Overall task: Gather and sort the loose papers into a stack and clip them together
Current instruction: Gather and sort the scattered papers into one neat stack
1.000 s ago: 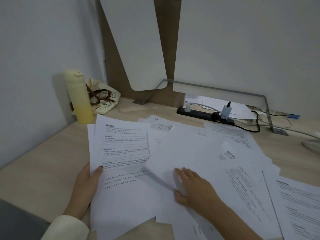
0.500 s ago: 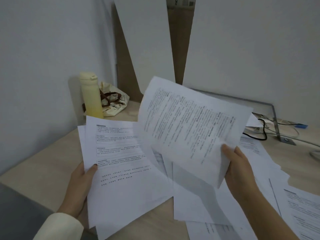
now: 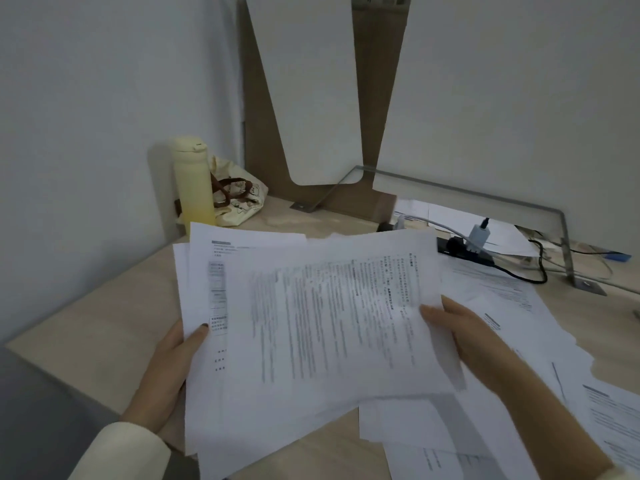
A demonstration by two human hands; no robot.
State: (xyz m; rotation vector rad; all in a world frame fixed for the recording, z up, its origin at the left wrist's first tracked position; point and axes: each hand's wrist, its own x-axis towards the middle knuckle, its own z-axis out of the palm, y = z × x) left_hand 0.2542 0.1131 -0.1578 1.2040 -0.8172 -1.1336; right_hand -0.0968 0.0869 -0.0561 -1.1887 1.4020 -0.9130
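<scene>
My left hand [image 3: 166, 375] grips the left edge of a small stack of printed sheets [image 3: 204, 292], thumb on top. My right hand [image 3: 464, 341] pinches the right edge of one printed sheet [image 3: 329, 323], which lies turned sideways across the stack and covers most of it. More loose papers [image 3: 512, 299] lie scattered over the right half of the wooden desk [image 3: 104, 306], overlapping each other. No clip is visible.
A pale yellow bottle [image 3: 192, 181] and a cream cloth bag [image 3: 239, 199] stand at the back left by the wall. A black power strip [image 3: 464, 251] with plugs and cables lies at the back right under a metal bracket [image 3: 564, 237].
My right hand lifted one sheet off the desk, turned its printed side up, and has now lowered it leftward onto the stack in my left hand.
</scene>
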